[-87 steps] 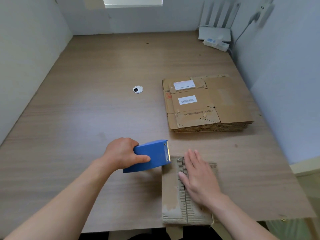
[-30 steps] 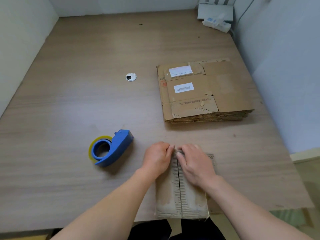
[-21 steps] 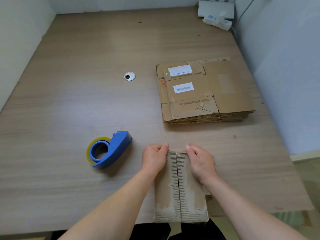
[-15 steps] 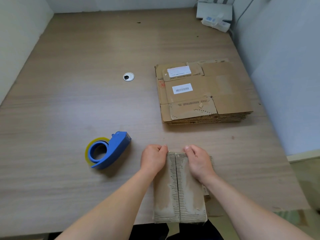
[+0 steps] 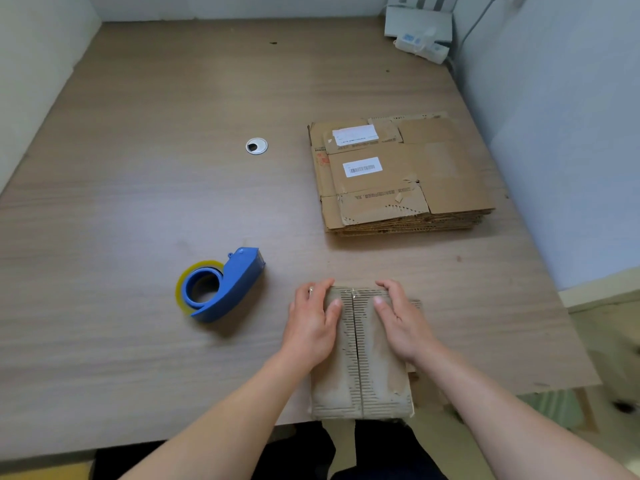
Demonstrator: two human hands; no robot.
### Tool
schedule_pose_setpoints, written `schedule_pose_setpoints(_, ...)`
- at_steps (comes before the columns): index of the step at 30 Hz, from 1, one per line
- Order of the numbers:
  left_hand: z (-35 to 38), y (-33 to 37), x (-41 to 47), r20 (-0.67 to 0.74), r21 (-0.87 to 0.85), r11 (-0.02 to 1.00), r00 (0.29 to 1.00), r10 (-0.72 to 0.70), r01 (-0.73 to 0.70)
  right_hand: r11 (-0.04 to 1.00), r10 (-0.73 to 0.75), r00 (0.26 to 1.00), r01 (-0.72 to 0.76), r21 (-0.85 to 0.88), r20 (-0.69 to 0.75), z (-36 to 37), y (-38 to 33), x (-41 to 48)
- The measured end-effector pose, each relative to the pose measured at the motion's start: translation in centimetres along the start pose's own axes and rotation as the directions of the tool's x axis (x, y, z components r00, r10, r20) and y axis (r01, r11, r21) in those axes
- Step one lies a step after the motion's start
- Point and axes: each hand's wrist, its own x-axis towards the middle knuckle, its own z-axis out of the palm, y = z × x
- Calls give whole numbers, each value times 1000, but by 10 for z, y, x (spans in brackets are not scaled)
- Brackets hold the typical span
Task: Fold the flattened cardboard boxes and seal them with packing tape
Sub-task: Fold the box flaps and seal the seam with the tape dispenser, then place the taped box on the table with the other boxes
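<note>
A folded cardboard box [image 5: 360, 372] stands at the table's near edge, its two top flaps meeting along a centre seam. My left hand [image 5: 311, 323] lies on the left flap, fingers curled over the box's far edge and thumb on top. My right hand [image 5: 401, 323] mirrors it on the right flap. A blue tape dispenser [image 5: 225, 289] with a yellowish roll lies on the table to the left of the box, apart from both hands. A stack of flattened cardboard boxes [image 5: 401, 174] with white labels sits further back on the right.
The wooden table [image 5: 138, 202] has a round metal cable grommet [image 5: 256, 146] near its middle. A white power strip and router [image 5: 420, 32] sit in the far right corner. Walls close in on the left, back and right.
My left hand set the tape dispenser down on the left and joined my right hand on the box. Both hands moved from the centre seam out to the flaps' far corners.
</note>
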Motion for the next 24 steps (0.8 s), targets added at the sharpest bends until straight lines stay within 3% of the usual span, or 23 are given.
schedule_pose_setpoints(2,-2,-1,-4,-5,-32,999,999,-32,32,1000,-6,1000,6,-19,-21,-3,-2,-6)
schedule_pose_setpoints(6,1,-10,-31,-143,-53,997,987,-68,61,997,-78,973,78,-9,-218,6,-4,-41)
schedule_pose_setpoints(10,19,-13,-60,-120,-37,993,986,-114,111,995,-64,995,58,-81,-75,27,14,-69)
schedule_pose_setpoints(15,23,-8,-59,-170,-3,981,966,-194,196,996,-81,995,79,-32,-57,25,20,-66)
schedule_pose_setpoints(20,21,21,-61,-115,-76,949,943,-313,306,993,118,992,-117,18,-44,1,19,-56)
schedule_pose_setpoints(22,17,46,-64,-131,-181,940,940,-314,289,980,123,990,-109,164,-75,-21,12,-58)
schedule_pose_setpoints(24,10,75,-70,-193,-328,921,940,-282,210,898,103,991,-57,436,-84,-51,2,-65)
